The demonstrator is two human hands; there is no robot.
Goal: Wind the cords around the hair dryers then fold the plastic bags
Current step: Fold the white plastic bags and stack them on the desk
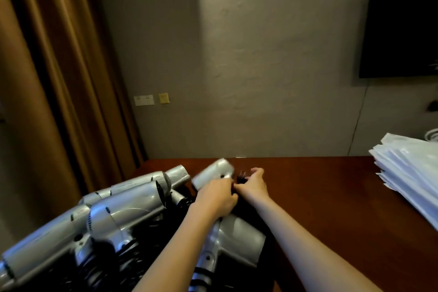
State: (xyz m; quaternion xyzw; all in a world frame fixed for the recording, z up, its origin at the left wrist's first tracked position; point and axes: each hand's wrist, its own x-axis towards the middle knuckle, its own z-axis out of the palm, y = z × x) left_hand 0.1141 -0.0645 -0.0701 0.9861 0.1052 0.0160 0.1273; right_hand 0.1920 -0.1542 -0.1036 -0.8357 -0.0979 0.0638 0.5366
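Note:
Several silver hair dryers (132,199) with black coiled cords lie heaped on the left of the dark wooden table (331,197). My left hand (216,198) grips one silver dryer (213,173) held just above the table, its image blurred. Right beside it, my right hand (253,184) pinches that dryer's black cord (241,176) near the handle. Another silver dryer (237,244) lies under my left forearm, a cord wound around its handle. A stack of white plastic bags (412,173) sits at the table's right edge.
A brown curtain (47,78) hangs at the left. The grey wall carries sockets (143,100) and a dark screen (400,26) at upper right with a thin cable running down. Bare tabletop lies between my hands and the bags.

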